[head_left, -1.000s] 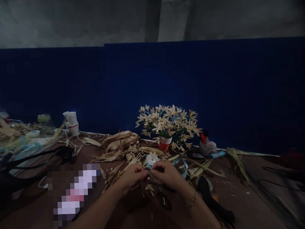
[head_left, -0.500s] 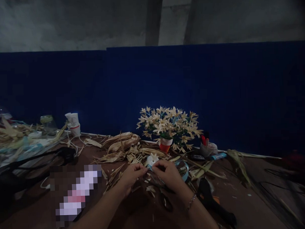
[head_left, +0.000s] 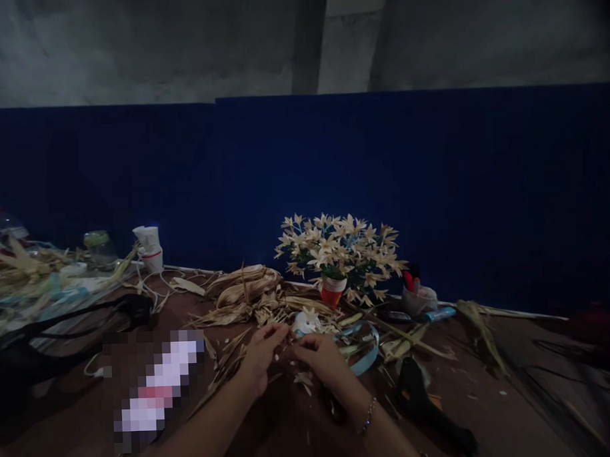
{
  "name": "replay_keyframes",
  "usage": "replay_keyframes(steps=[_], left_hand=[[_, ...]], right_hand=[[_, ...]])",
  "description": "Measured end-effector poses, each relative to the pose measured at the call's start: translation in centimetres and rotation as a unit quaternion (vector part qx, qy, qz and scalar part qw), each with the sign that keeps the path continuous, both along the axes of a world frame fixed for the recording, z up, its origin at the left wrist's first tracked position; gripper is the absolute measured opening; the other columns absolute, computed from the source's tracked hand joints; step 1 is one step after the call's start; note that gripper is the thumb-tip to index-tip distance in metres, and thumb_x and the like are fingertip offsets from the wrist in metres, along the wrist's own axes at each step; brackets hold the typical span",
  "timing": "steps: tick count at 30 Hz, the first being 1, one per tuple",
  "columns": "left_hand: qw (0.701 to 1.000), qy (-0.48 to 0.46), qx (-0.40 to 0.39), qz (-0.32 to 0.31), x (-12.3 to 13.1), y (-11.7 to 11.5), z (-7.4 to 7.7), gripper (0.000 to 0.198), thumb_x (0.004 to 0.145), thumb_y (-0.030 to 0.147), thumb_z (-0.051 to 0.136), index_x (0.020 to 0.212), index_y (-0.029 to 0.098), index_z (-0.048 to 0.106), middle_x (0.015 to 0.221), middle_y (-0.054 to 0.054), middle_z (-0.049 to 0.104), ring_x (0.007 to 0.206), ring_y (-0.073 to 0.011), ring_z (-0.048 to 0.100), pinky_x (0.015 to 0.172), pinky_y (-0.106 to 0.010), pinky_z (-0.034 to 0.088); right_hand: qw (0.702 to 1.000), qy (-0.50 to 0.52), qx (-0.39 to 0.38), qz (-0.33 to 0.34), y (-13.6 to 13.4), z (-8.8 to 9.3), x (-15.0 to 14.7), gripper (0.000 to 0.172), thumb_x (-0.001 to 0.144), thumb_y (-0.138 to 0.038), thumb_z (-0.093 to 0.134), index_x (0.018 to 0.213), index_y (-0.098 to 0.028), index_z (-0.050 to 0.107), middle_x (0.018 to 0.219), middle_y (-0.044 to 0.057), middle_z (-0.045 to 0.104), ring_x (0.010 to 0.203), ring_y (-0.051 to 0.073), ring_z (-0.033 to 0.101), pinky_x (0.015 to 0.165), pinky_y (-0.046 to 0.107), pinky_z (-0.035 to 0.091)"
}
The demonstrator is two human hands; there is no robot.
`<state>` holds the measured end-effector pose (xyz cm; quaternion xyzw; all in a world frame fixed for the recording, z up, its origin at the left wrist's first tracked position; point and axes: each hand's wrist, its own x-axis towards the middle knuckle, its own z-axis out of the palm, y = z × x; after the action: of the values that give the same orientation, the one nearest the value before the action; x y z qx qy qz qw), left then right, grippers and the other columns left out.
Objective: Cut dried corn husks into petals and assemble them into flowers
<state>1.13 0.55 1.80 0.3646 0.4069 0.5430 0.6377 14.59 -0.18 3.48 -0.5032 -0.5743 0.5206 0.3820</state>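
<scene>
Above the brown tabletop, my left hand has thumb and fingers closed in a pinch. My right hand is pinched too, its fingertips close to the left ones; whatever sits in either pinch is too small and dim to name. Just beyond the fingers is a white round object with a pale husk flower on top. Small pale petal-like scraps lie beneath the hands. A dark-handled tool is partly hidden by my right wrist. Light blue ribbon curls right of my right hand.
Dried corn husks are heaped behind my hands. Husk flowers stand in a red-and-white cup. A black glue-gun-like tool lies at right. Leftward are a pixelated patch, a black strap and a jar.
Both hands have come slightly nearer me, and the right has shifted a little left. Light blue material between the fingertips no longer shows there; more ribbon shows at right.
</scene>
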Motion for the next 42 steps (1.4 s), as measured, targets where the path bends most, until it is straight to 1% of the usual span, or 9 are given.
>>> replay_keyframes(steps=[6,9,12,15,20,26,33,37,42], left_hand=[[0.996,-0.085,-0.024,-0.028,-0.2,-0.2,0.9,0.027,0.063,0.035,0.070,0.076,0.013,0.062,0.054,0.004,0.053,0.046,-0.0059,0.049,0.046,-0.017,0.040],[0.990,-0.115,-0.044,-0.074,-0.5,-0.3,1.2,0.039,0.065,0.032,0.069,0.101,0.018,0.059,0.050,0.006,0.050,0.043,-0.0057,0.048,0.046,-0.017,0.041],[0.982,-0.129,-0.072,-0.117,-0.5,-0.6,1.3,0.058,0.067,0.031,0.067,0.121,0.027,0.045,0.050,0.007,0.050,0.045,-0.0076,0.051,0.050,-0.021,0.045],[0.982,-0.117,-0.074,-0.131,-0.3,-0.8,1.4,0.062,0.066,0.030,0.068,0.123,0.026,0.043,0.054,0.005,0.054,0.048,-0.0088,0.053,0.054,-0.024,0.047],[0.992,-0.045,-0.017,-0.117,-0.1,-0.4,1.1,0.048,0.063,0.032,0.070,0.106,0.017,0.057,0.062,-0.001,0.061,0.051,-0.0099,0.055,0.052,-0.021,0.042],[0.989,0.118,0.065,-0.067,-0.4,0.6,0.1,0.024,0.060,0.035,0.069,0.065,0.013,0.060,0.057,0.000,0.060,0.053,-0.0112,0.052,0.053,-0.020,0.037],[0.921,0.329,0.209,0.010,-0.5,-0.1,0.9,0.011,0.067,0.025,0.057,0.062,0.017,0.062,0.058,0.001,0.056,0.059,-0.0129,0.046,0.056,-0.021,0.032],[0.931,0.320,0.177,-0.008,-0.3,-0.1,0.6,0.011,0.067,0.024,0.056,0.060,0.016,0.059,0.053,0.003,0.051,0.053,-0.0117,0.042,0.052,-0.021,0.030],[0.957,0.250,0.143,-0.033,-0.4,0.7,-0.2,0.013,0.066,0.026,0.057,0.060,0.015,0.057,0.054,0.003,0.051,0.053,-0.0108,0.043,0.053,-0.021,0.032]], right_hand=[[0.996,0.067,-0.028,0.044,0.5,0.3,1.0,0.022,0.062,-0.036,0.064,0.068,-0.014,0.062,0.054,-0.003,0.060,0.035,0.005,0.041,0.036,0.018,0.030],[0.996,0.091,-0.012,-0.010,0.7,1.4,1.6,0.028,0.064,-0.042,0.063,0.075,-0.015,0.064,0.057,-0.003,0.060,0.034,0.004,0.038,0.035,0.017,0.027],[0.989,0.141,-0.025,0.037,0.2,1.7,1.1,0.032,0.064,-0.043,0.064,0.078,-0.015,0.066,0.063,0.000,0.062,0.047,0.008,0.050,0.045,0.019,0.038],[0.982,0.172,-0.028,0.076,-0.4,1.5,0.3,0.030,0.064,-0.042,0.065,0.075,-0.014,0.066,0.066,0.003,0.064,0.057,0.011,0.056,0.054,0.022,0.043],[0.988,0.152,-0.009,0.017,0.0,1.2,0.3,0.027,0.062,-0.040,0.066,0.069,-0.014,0.065,0.058,0.002,0.063,0.053,0.012,0.056,0.053,0.024,0.044],[0.990,-0.013,0.135,-0.040,0.8,1.0,1.2,0.018,0.067,-0.030,0.058,0.073,-0.015,0.068,0.070,0.006,0.067,0.067,0.019,0.059,0.062,0.028,0.046],[0.904,-0.277,0.315,-0.083,0.1,0.9,1.3,0.016,0.070,-0.016,0.048,0.068,-0.017,0.063,0.068,0.005,0.062,0.066,0.017,0.056,0.062,0.026,0.039],[0.876,-0.333,0.338,-0.090,-0.2,1.0,1.1,0.015,0.071,-0.014,0.046,0.069,-0.016,0.061,0.070,0.005,0.060,0.069,0.017,0.054,0.065,0.025,0.038],[0.897,-0.301,0.317,-0.070,0.2,1.1,1.6,0.016,0.072,-0.015,0.047,0.071,-0.018,0.062,0.071,0.004,0.060,0.070,0.017,0.054,0.067,0.026,0.039]])
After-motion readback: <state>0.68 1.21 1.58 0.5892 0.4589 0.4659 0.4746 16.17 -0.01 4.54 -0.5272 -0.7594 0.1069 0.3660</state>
